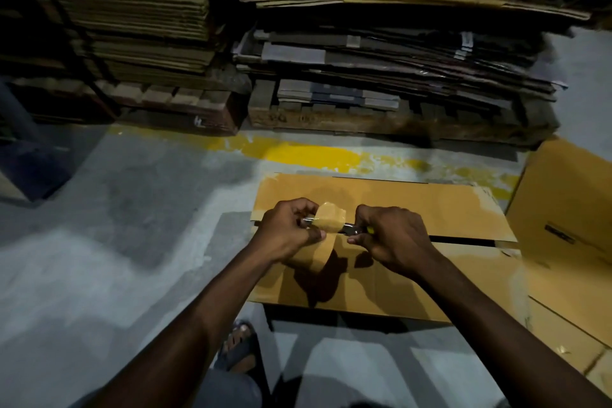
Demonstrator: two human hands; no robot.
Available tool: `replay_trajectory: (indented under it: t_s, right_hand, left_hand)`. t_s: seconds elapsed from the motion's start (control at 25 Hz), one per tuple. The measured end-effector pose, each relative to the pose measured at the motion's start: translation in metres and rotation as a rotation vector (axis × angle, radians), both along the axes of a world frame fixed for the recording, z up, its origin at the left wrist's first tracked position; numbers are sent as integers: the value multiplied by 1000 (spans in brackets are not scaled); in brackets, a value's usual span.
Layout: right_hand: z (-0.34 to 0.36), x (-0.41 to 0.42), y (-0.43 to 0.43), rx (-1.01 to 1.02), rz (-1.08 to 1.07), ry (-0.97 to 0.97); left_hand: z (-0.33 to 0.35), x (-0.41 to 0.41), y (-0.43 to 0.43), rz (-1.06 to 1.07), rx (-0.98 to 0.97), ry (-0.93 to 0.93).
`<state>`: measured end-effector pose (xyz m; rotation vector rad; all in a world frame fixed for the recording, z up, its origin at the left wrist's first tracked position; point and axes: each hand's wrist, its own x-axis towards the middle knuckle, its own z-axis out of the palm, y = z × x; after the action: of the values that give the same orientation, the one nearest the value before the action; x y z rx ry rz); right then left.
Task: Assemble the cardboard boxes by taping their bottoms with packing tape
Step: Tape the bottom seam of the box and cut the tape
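Note:
A brown cardboard box (pixel 397 205) stands bottom up on the floor, its two flaps meeting at a dark seam on the right. A strip of brown packing tape (pixel 328 220) rises from the near flap at the box's left end. My left hand (pixel 288 230) pinches the tape's upper end. My right hand (pixel 392 238) grips a utility knife (pixel 356 229) with a yellow and black handle. Its blade lies across the tape between my two hands.
Another cardboard box (pixel 569 219) leans at the right. Tall stacks of flattened cardboard (pixel 381 53) on wooden pallets (pixel 364 122) fill the back. A yellow line (pixel 311 156) crosses the grey concrete floor. My sandalled foot (pixel 240 348) is below the box.

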<state>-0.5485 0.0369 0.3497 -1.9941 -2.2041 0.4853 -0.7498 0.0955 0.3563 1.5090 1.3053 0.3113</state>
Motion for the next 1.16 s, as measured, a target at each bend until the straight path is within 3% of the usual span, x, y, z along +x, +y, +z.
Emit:
replay_trajectory:
  t_s: [0.12, 0.24, 0.44, 0.6, 0.72, 0.84, 1.0, 1.16]
  right_hand:
    - [1, 6, -4, 67, 29, -38]
    - [-6, 15, -6, -27, 98, -34]
    - [-12, 16, -2, -398, 140, 332]
    - [-11, 18, -1, -641, 128, 503]
    - [-20, 12, -1, -395, 81, 382]
    - [-34, 28, 13, -110, -212, 299]
    - [-75, 43, 27, -114, -220, 18]
    - [-116, 21, 50, -40, -165, -235]
  left_hand:
    - [1, 6, -1, -23, -7, -55]
    - [-5, 10, -3, -51, -4, -52]
    - [-5, 17, -6, -64, 9, -34]
    - [-3, 15, -3, -61, -28, -1]
    - [-5, 11, -3, -7, -63, 22]
    - [-14, 1, -4, -13, -68, 110]
    - [-14, -3, 1, 157, -86, 14]
    - [-12, 1, 14, 328, 27, -30]
